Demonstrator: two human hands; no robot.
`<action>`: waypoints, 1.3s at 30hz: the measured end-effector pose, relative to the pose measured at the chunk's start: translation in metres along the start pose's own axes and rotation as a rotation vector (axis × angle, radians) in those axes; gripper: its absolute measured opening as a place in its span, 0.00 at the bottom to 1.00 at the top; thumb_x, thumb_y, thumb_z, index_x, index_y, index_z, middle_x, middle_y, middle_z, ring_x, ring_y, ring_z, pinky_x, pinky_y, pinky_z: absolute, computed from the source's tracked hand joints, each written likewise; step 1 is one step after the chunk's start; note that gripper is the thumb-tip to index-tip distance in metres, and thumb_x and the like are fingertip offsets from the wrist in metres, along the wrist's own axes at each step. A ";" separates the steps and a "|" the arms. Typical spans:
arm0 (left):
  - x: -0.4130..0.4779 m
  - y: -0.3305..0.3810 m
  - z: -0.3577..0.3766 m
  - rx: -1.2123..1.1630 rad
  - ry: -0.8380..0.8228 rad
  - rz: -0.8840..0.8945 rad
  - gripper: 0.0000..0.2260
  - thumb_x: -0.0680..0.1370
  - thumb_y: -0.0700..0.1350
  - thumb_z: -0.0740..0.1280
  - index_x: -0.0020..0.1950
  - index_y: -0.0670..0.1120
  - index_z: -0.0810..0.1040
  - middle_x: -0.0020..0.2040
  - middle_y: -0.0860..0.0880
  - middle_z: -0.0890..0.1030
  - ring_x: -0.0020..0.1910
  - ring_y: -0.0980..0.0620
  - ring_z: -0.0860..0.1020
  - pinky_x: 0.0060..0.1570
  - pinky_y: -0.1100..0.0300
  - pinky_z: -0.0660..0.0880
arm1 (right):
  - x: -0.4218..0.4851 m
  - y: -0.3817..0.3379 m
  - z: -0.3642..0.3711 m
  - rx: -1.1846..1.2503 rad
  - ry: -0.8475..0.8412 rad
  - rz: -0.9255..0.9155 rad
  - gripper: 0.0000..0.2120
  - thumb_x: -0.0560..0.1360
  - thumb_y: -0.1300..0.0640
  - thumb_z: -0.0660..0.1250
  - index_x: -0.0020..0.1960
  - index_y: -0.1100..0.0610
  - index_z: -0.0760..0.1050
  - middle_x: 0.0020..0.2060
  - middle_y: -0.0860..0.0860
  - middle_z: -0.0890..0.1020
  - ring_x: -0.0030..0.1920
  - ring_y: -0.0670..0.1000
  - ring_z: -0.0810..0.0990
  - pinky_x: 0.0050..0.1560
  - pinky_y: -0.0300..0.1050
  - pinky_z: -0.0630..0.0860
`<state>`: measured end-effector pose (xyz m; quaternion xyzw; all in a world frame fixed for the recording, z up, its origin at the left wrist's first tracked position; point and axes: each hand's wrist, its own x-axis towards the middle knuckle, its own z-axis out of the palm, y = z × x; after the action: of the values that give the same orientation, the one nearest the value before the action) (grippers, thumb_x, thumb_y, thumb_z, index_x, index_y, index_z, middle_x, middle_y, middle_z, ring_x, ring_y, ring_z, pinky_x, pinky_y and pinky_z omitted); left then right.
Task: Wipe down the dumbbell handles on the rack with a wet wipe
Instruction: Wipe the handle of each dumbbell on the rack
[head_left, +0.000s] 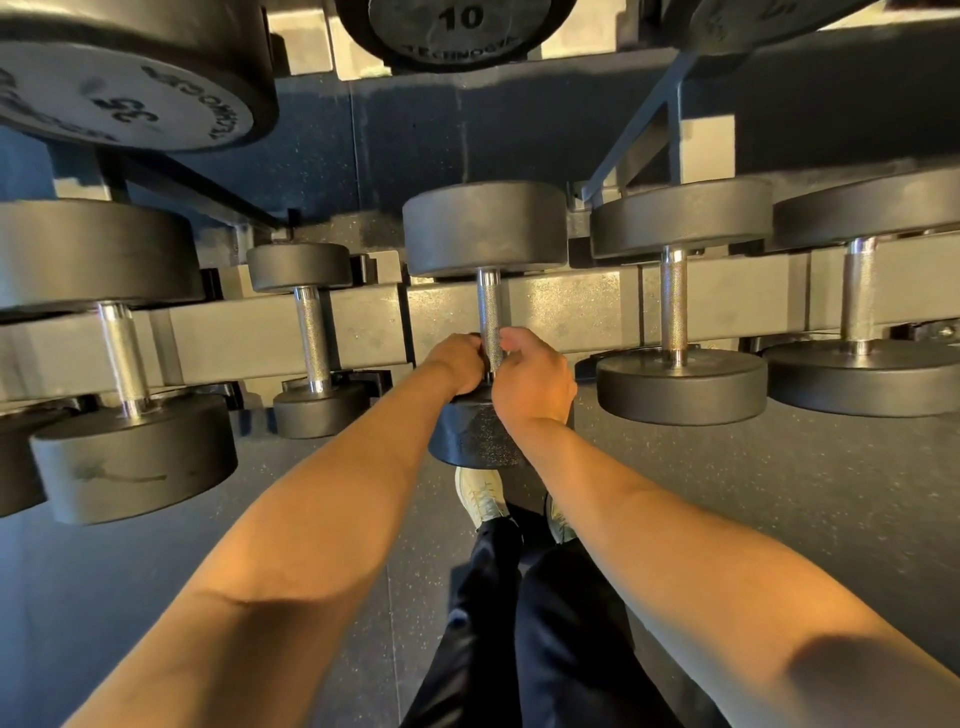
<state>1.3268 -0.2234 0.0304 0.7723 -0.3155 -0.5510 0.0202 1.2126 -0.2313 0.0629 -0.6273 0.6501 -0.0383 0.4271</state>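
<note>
Gym, dark speckled floor (779, 493). Rack (571, 312), lower tier, centre slot: dumbbell (485, 228), handle (489, 306) running straight away from the person. Left hand (460, 364), right hand (532, 382): arms outstretched, fingers curled round handle's near end.

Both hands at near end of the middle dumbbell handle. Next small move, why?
Likely slide both hands along the handle toward the far head: the left hand and right hand grip only its near end, and the knurled stretch beyond them lies bare.
</note>
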 end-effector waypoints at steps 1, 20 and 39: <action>-0.002 -0.001 0.000 0.032 0.007 -0.002 0.15 0.82 0.35 0.61 0.68 0.41 0.77 0.63 0.40 0.80 0.60 0.43 0.78 0.60 0.56 0.74 | 0.000 0.001 0.001 0.015 -0.001 0.002 0.17 0.79 0.62 0.58 0.60 0.48 0.80 0.55 0.49 0.84 0.54 0.56 0.80 0.50 0.44 0.69; -0.023 0.015 0.011 -0.581 0.613 0.131 0.03 0.82 0.44 0.66 0.52 0.48 0.80 0.48 0.54 0.81 0.44 0.62 0.77 0.40 0.76 0.70 | 0.006 0.011 0.000 0.157 0.023 -0.056 0.20 0.79 0.64 0.59 0.67 0.51 0.77 0.60 0.51 0.82 0.59 0.56 0.79 0.62 0.52 0.76; -0.108 0.016 0.006 -0.733 0.354 0.069 0.08 0.82 0.45 0.64 0.53 0.44 0.82 0.48 0.42 0.84 0.47 0.48 0.80 0.51 0.54 0.77 | -0.017 -0.021 -0.056 0.295 -0.302 -0.029 0.15 0.80 0.66 0.60 0.65 0.60 0.77 0.52 0.52 0.82 0.49 0.48 0.80 0.39 0.26 0.72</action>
<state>1.2932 -0.1788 0.1249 0.7859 -0.1158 -0.4844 0.3665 1.1927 -0.2484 0.1198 -0.5657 0.5569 -0.0447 0.6065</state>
